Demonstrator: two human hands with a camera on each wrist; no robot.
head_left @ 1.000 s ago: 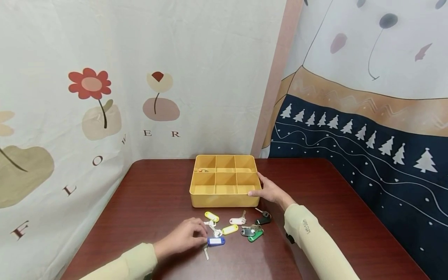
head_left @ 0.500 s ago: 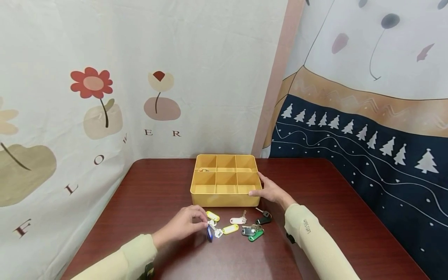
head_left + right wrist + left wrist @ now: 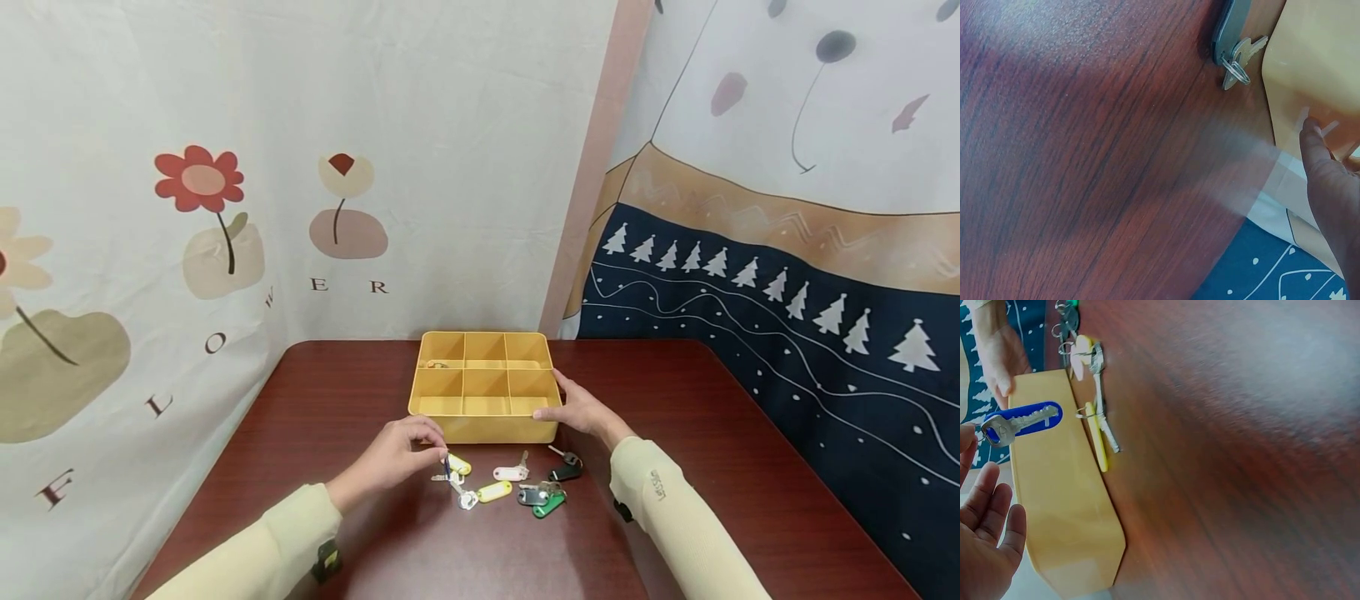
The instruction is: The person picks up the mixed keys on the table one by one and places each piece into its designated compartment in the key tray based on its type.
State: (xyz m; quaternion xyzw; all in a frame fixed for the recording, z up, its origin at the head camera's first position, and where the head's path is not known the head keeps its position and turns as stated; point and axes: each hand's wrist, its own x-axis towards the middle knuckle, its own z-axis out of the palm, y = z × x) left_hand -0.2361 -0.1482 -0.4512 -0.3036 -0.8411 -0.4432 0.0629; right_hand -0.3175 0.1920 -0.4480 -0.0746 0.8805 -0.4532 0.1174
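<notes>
My left hand point(image 3: 401, 452) pinches the ring of a key with a blue tag point(image 3: 1040, 417) between thumb and fingertip. In the left wrist view that key point(image 3: 1000, 430) hangs against its tag, raised in front of a yellow six-compartment box point(image 3: 480, 430); the other fingers are loosely spread. My right hand point(image 3: 588, 411) holds the box at its front right corner, thumb on the front and fingers along the right side. Under the left hand lies a yellow-tagged key point(image 3: 457, 464), partly hidden. Beside it is another yellow-tagged key point(image 3: 493, 492).
A pink-tagged key point(image 3: 510, 473), a black-tagged key point(image 3: 564, 472), a grey-tagged key point(image 3: 532, 497) and a green-tagged key point(image 3: 550, 505) lie before the box on the dark red table point(image 3: 337, 400). Something small point(image 3: 436, 364) sits in the back left compartment. Printed cloths hang behind.
My left hand has lifted the blue-tagged key off the table and carried it forward towards the box's front left corner. The right hand has stayed on the box.
</notes>
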